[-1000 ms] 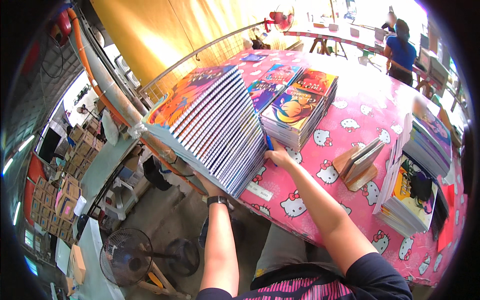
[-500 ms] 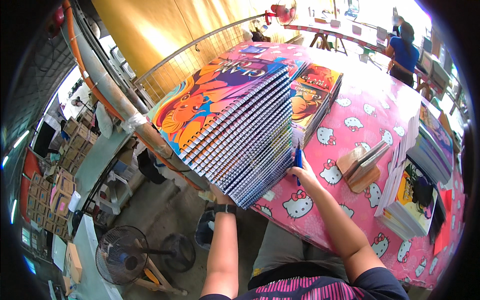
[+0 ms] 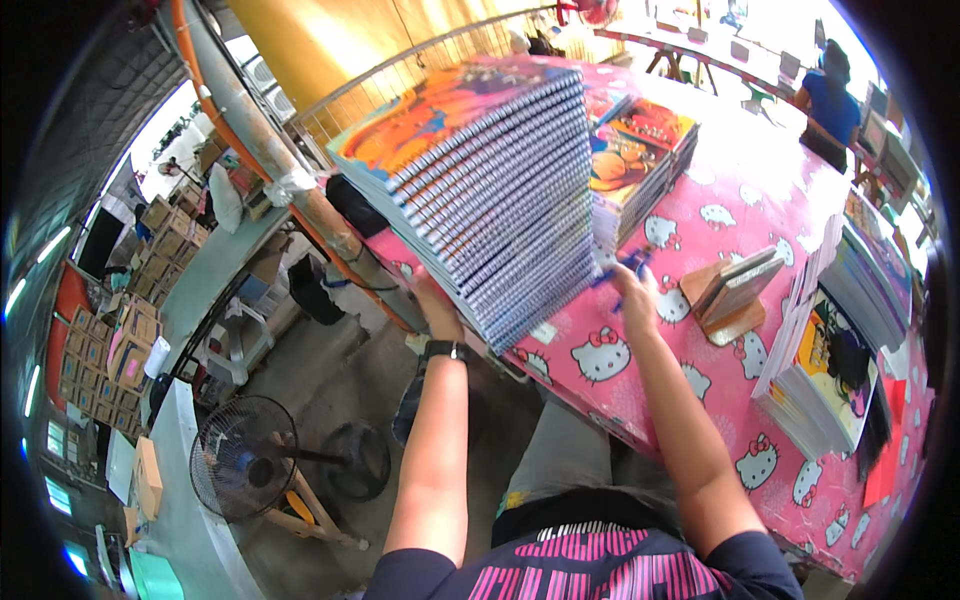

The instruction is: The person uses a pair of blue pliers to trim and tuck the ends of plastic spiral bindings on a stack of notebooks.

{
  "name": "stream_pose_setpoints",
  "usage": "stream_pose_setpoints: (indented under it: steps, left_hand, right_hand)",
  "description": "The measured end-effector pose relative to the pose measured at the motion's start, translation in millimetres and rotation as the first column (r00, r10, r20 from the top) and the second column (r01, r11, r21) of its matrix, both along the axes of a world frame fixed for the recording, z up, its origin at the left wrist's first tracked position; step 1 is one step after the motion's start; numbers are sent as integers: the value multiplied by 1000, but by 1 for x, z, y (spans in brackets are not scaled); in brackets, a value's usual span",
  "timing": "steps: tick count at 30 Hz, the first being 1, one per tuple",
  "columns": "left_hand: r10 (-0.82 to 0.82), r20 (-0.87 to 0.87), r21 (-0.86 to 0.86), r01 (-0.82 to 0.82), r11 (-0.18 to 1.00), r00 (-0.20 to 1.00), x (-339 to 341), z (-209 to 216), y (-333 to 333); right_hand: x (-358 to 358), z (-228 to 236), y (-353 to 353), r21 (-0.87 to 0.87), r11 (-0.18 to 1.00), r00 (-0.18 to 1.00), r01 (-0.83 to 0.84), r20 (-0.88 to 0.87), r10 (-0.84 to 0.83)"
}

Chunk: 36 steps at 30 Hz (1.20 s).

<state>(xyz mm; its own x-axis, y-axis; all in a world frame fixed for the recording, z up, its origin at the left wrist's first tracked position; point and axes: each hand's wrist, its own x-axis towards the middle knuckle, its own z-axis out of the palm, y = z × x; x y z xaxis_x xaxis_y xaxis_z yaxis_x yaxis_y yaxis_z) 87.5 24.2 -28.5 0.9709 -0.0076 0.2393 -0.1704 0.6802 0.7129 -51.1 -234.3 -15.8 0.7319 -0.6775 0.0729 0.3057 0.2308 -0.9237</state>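
A tall stack of spiral-bound notebooks [image 3: 490,190] with bright orange and purple covers is lifted and tilted above the near edge of a table covered in a pink cartoon-cat cloth [image 3: 720,210]. My left hand [image 3: 435,305], with a dark watch on the wrist, supports the stack from underneath at its lower left. My right hand [image 3: 632,298] presses against the stack's lower right side and also holds a blue pen. A second, lower pile of notebooks [image 3: 640,170] lies on the table just behind the lifted stack.
A wooden stand [image 3: 735,290] sits on the cloth to the right. Stacks of printed sheets and books [image 3: 835,370] line the table's right side. A floor fan [image 3: 250,460] stands lower left. An orange pillar [image 3: 270,160] and railing run behind. Another person [image 3: 825,95] works far back.
The stack has risen and swung further right and upright over the table edge. Both hands moved up with it, the left one still beneath, the right one on its side.
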Motion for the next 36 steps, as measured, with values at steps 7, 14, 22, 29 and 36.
stream_pose_setpoints:
  steps: [7,14,22,29,36]
  left_hand:
    - [232,618,361,-534,764,751,-37,251,27]
    - [-461,220,898,-363,-247,860,-67,368,-25]
    - [-470,215,845,-404,-350,856,-59,351,-29]
    - [-487,310,816,-491,-305,817,-63,343,-26]
    - [-463,334,796,-509,-328,821,-64,338,-26]
  right_hand:
    - [-82,67,-1,488,715,865,-501,290,409]
    - [-85,137,56,-32,899,886,-436,158,436]
    - [-78,193,94,-862,493,843,-115,178,508]
    - [-57,207,110,-886,372,874,276,393,286]
    - [-59,216,105,-802,555,832,-221,142,536]
